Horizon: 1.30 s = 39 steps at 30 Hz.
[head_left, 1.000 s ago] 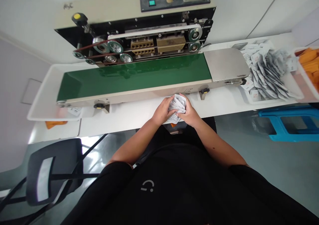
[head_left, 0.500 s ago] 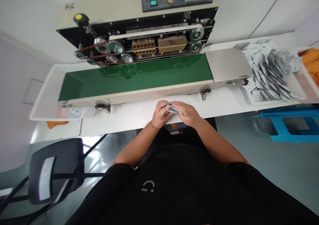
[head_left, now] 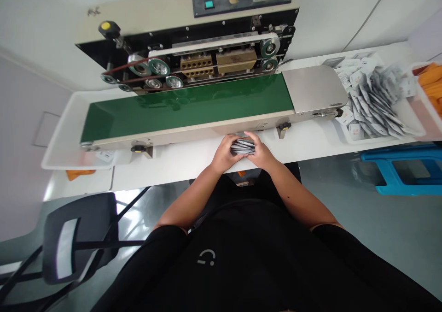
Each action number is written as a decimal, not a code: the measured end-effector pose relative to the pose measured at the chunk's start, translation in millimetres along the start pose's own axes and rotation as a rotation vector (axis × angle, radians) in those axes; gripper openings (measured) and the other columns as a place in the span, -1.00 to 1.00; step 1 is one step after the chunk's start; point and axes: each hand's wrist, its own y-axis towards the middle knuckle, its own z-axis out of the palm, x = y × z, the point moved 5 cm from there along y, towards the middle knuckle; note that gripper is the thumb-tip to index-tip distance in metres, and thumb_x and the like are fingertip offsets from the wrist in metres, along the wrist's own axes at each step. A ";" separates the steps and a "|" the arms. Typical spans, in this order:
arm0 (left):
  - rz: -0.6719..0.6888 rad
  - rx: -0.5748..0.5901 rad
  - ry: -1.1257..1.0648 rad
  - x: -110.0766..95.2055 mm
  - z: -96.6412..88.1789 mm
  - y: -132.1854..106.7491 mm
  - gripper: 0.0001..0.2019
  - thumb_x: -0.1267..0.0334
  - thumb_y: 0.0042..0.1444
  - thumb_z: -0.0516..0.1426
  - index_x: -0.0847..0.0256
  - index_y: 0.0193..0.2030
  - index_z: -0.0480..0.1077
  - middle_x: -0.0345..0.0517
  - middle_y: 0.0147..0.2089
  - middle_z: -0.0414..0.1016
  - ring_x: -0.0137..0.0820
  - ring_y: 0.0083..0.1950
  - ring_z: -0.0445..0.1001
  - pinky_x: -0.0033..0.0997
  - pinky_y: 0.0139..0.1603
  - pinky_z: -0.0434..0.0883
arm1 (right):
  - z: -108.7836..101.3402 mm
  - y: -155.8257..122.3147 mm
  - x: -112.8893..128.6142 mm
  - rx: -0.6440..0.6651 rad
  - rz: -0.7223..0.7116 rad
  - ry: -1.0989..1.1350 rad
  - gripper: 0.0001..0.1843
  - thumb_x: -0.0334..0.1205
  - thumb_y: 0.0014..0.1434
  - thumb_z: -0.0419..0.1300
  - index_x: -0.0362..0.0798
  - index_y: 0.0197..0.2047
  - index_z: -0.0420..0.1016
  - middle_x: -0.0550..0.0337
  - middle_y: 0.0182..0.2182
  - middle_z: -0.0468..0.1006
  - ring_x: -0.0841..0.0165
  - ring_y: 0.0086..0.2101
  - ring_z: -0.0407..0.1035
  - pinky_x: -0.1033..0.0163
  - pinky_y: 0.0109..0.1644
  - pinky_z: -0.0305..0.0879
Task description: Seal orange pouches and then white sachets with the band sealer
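Between my two hands is a small stack of grey-white sachets [head_left: 242, 146], held over the front of the white table [head_left: 179, 164]. My left hand [head_left: 223, 154] curls around the stack's left end, fingers behind and thumb in front. At the right end, my right hand [head_left: 261, 153] grips it, with its index finger raised along the far side. Just beyond my hands runs the front side of a band sealing machine with a green conveyor belt [head_left: 193, 102]. The sachets' lower faces are hidden by my fingers.
A white tray [head_left: 376, 138] heaped with similar sachets stands at the right, beside a bin with orange cloth [head_left: 430, 84]. Another white bin [head_left: 57, 139] sits under the belt's left end. A blue stool [head_left: 390, 173] and a black chair [head_left: 81, 238] stand below the table.
Both hands have moved slightly forward and spread apart around the stack. The sachets have turned so that their layered edges now show.
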 end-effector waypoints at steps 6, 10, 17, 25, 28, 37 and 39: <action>0.079 -0.016 -0.014 -5.6 -1.0 -0.7 -0.30 -0.15 0.05 0.41 0.15 0.22 0.36 0.17 0.10 0.48 -0.05 0.16 0.49 0.04 0.19 0.48 | -10.6 -5.8 10.2 -0.134 -0.178 -0.117 -0.20 -0.12 0.21 0.41 0.13 0.43 0.19 -0.05 0.16 0.42 0.08 0.16 0.42 -0.14 0.32 0.43; 0.006 0.037 -0.010 -2.4 4.5 -1.4 -0.25 -0.10 0.05 0.42 0.14 0.29 0.33 0.21 0.19 0.47 -0.02 0.24 0.48 0.07 0.25 0.47 | -28.3 -10.1 9.0 -0.317 -0.082 -0.219 -0.13 -0.05 0.12 0.50 0.10 0.41 0.25 -0.07 0.17 0.38 0.02 0.19 0.38 -0.18 0.28 0.45; -0.155 0.086 -0.020 9.6 11.7 -3.5 -0.22 -0.02 0.12 0.41 0.13 0.41 0.26 0.20 0.28 0.46 -0.02 0.28 0.50 0.03 0.32 0.45 | -26.4 -13.4 0.4 -0.278 0.128 -0.116 -0.27 -0.06 0.14 0.47 0.09 0.33 0.40 0.02 0.21 0.48 0.07 0.17 0.47 -0.06 0.26 0.50; -0.172 0.060 -0.088 14.3 11.4 -4.5 -0.22 -0.02 0.07 0.44 0.14 0.36 0.29 0.21 0.27 0.46 -0.03 0.27 0.49 -0.02 0.26 0.48 | -28.6 -18.2 -18.4 -0.446 0.269 0.235 -0.42 -0.04 0.00 0.55 0.02 0.05 0.54 0.09 0.01 0.59 0.23 -0.03 0.56 0.10 0.08 0.60; -0.209 0.082 -0.125 14.5 12.5 -5.2 -0.16 -0.02 0.04 0.45 0.16 0.39 0.25 0.23 0.31 0.44 -0.05 0.26 0.51 -0.09 0.22 0.51 | -26.9 -18.3 -17.0 -0.449 0.274 0.340 -0.50 -0.01 0.07 0.50 0.02 0.04 0.54 0.11 -0.07 0.62 0.26 -0.07 0.57 0.12 0.07 0.60; -0.263 0.113 -0.139 13.5 10.4 -5.3 -0.10 -0.05 -0.02 0.48 0.15 0.40 0.26 0.20 0.32 0.45 -0.10 0.16 0.54 -0.21 0.09 0.51 | -16.8 -20.8 -9.6 -0.449 0.368 0.645 -0.50 0.10 0.08 0.49 -0.02 -0.13 0.42 0.12 -0.25 0.67 0.27 -0.23 0.60 0.11 -0.03 0.59; -0.256 0.114 -0.176 13.8 9.5 -5.2 -0.10 -0.08 -0.07 0.49 0.16 0.35 0.29 0.18 0.26 0.48 -0.14 0.09 0.56 -0.25 0.03 0.51 | -14.8 -18.8 -6.0 -0.450 0.352 0.716 -0.49 0.13 0.11 0.47 0.00 -0.14 0.36 0.14 -0.25 0.66 0.26 -0.21 0.60 0.08 -0.03 0.59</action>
